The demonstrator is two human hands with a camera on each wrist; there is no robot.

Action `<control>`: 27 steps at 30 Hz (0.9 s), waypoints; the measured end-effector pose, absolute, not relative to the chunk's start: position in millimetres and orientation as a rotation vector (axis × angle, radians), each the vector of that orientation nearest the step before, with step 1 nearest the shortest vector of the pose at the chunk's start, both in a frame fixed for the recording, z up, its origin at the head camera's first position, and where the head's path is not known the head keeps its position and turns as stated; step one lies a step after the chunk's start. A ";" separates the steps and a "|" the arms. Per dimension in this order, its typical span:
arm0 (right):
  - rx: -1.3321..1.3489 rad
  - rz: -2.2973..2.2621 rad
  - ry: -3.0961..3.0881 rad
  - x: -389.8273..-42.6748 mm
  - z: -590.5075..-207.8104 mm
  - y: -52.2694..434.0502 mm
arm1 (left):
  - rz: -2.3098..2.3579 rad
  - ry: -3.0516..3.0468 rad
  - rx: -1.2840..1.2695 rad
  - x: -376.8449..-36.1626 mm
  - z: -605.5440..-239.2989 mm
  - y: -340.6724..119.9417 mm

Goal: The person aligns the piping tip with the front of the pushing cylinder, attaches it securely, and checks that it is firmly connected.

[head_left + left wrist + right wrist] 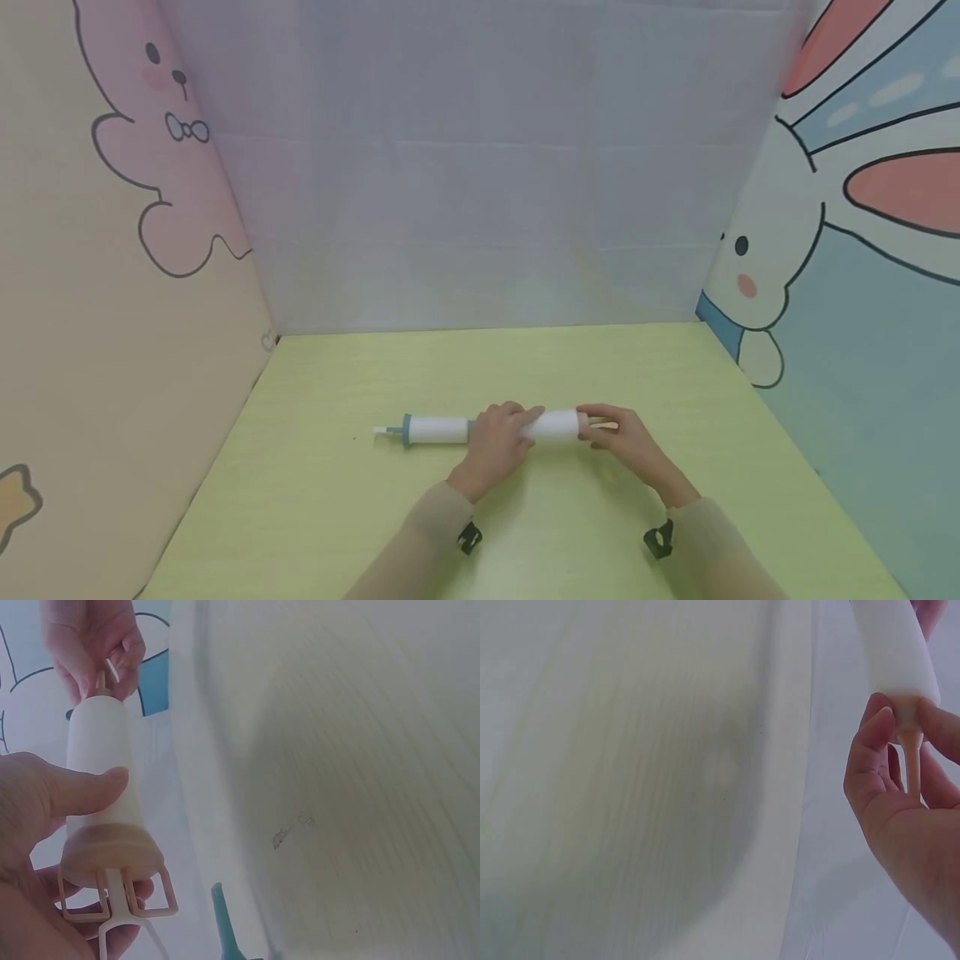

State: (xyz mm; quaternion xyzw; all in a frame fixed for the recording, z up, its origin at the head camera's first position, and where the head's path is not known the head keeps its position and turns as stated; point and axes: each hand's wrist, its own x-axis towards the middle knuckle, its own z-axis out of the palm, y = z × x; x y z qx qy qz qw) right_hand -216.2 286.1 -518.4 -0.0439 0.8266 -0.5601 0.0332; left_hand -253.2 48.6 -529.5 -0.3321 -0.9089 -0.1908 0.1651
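A large white syringe (557, 424) with beige ends is held level above the table between both hands. My left hand (495, 442) grips its white barrel, the thumb lying across it in the left wrist view. Near that hand is the beige collar (112, 851) with two finger loops, and a white plunger handle shows below it. My right hand (633, 446) pinches the beige cap at the other end, where a thin beige nozzle (911, 761) points toward the palm. Left of my left hand lies a second white syringe (438, 429) with blue-green ends, partly hidden by that hand.
Underneath is a pale yellow-green table (315, 517). A whitish curtain (480, 167) closes off the back. Walls with cartoon animals stand at left (150, 358) and right (862, 375). A blue-green tip (225, 922) shows low in the left wrist view.
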 end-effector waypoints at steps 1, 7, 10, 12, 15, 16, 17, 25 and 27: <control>-0.126 -1.721 2.545 -217.0 -518.4 287.5 | -0.548 -2.575 -0.948 -254.9 -531.6 50.7; -0.099 -1.710 2.554 -219.8 -516.8 296.8 | -0.551 -2.511 -0.948 -264.7 -540.4 65.2; -0.061 -1.718 2.546 -219.9 -517.1 301.2 | -0.546 -2.528 -0.940 -268.1 -544.0 72.9; -0.054 -1.711 2.539 -219.6 -518.2 304.1 | -0.545 -2.561 -0.936 -269.5 -546.9 77.7; -0.022 -1.707 2.529 -220.1 -520.9 307.2 | -0.537 -2.605 -0.929 -270.5 -550.5 83.6; -0.010 -1.705 2.528 -220.3 -521.9 308.1 | -0.536 -2.616 -0.924 -270.6 -551.3 85.4; -0.001 -1.698 2.533 -220.5 -522.9 309.1 | -0.531 -2.624 -0.916 -270.4 -551.8 87.0; 0.023 -1.686 2.570 -222.9 -530.9 317.2 | -0.502 -2.664 -0.885 -267.7 -547.9 97.6; 0.029 -1.693 2.572 -224.2 -532.8 317.8 | -0.489 -2.680 -0.875 -268.0 -548.2 98.8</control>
